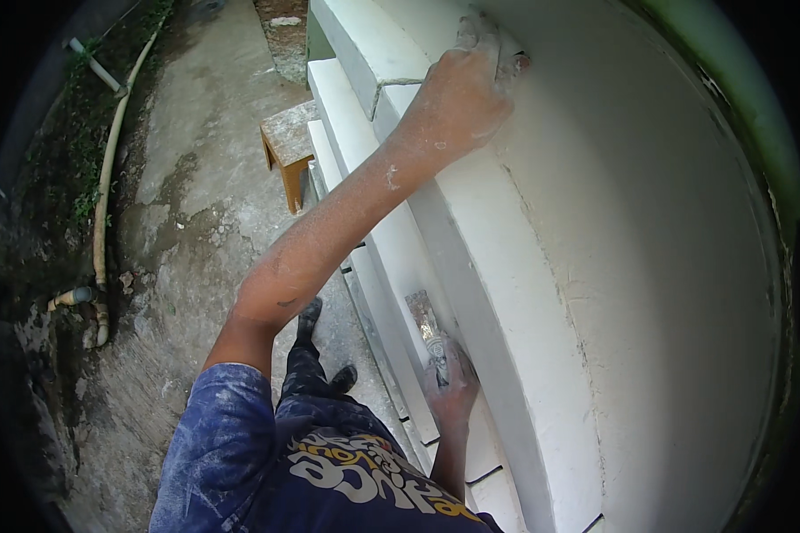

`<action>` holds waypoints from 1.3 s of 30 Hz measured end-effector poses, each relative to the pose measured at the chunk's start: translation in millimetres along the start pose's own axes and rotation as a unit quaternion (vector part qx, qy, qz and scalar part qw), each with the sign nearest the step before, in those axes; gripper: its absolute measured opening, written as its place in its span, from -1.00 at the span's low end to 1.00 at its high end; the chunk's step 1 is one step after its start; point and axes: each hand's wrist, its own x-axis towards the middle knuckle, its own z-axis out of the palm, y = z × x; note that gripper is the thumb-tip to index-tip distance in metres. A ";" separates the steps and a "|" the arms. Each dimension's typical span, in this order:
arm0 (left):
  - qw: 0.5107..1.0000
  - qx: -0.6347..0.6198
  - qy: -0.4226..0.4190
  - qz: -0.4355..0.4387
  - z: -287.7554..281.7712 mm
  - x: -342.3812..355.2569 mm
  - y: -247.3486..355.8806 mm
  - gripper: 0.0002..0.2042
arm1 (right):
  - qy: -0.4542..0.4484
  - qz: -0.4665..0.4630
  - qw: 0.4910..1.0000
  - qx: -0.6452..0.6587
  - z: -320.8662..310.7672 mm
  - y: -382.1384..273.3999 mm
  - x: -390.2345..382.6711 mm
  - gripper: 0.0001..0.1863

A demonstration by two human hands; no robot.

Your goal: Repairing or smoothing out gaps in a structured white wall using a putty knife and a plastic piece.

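My left arm reaches across to the upper part of a pale wall [684,293]. There my left hand [471,84], dusted white, is closed with bent fingers against the surface; a small dark and reddish end shows beside them, but I cannot make out what is held. Lower down, my right hand [453,382] wraps round the handle of a putty knife [423,313]. Its flat blade is smeared with whitish material and points away from me, over a white stepped ledge [498,293] that runs along the wall's base.
A brown stool [286,142] with a dusty top stands beside the ledge's far end. Stained concrete ground [187,231] stretches to the left. A pipe [108,178] runs along the plants at the far left. My dark boots [309,322] are near the ledge's foot.
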 end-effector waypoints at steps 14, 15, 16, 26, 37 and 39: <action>0.969 0.072 0.158 0.176 39.4 -42.8 2.7 -0.61 | 0.007 -0.015 1.000 -0.017 5.3 14.7 -1.7 -0.48; 0.969 0.071 0.159 0.176 38.6 -38.0 0.0 -0.61 | 0.013 -0.028 0.999 -0.014 5.2 14.6 -0.6 -0.47; 0.970 0.076 0.165 0.161 36.7 -27.3 -6.1 -0.60 | 0.019 -0.042 0.999 -0.011 5.3 14.7 0.4 -0.46; 0.955 0.114 0.228 0.155 43.3 -13.1 -35.6 -0.58 | 0.033 -0.062 0.997 -0.014 6.0 14.2 4.3 -0.45; 0.995 0.024 0.060 -0.072 -26.8 58.1 -96.8 -0.46 | 0.002 -0.008 1.000 -0.015 3.2 9.3 -1.6 -0.48; 0.996 0.013 0.035 -0.079 -30.1 67.6 -103.7 -0.38 | -0.030 0.030 0.999 0.035 -3.1 -5.9 -4.9 -0.48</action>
